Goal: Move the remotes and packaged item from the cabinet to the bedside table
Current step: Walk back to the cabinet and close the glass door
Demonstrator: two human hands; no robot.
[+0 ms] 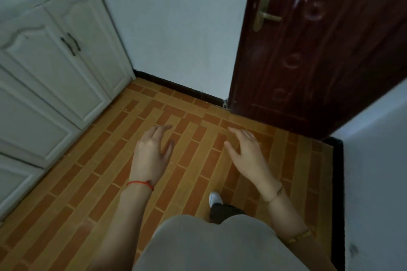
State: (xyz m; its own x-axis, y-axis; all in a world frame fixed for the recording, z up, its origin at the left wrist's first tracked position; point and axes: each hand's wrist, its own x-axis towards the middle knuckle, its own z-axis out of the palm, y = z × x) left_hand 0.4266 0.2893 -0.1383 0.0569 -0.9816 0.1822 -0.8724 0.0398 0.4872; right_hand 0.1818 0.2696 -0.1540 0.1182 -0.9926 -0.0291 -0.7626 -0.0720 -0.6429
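Note:
A white cabinet (55,68) with closed panelled doors and dark handles stands at the left. Its top is at the blurred upper left corner, where something dark lies that I cannot make out. No remote, packaged item or bedside table is in view. My left hand (152,156), with a red string at the wrist, hangs over the floor with fingers apart and nothing in it. My right hand (246,154) is beside it, also spread and holding nothing.
The floor (105,193) is orange and brown brick-pattern tile. A dark red door (308,50) with a brass handle stands open at the upper right against a white wall (182,28). Another white wall (378,171) is at the right. My white shoe (214,199) is below.

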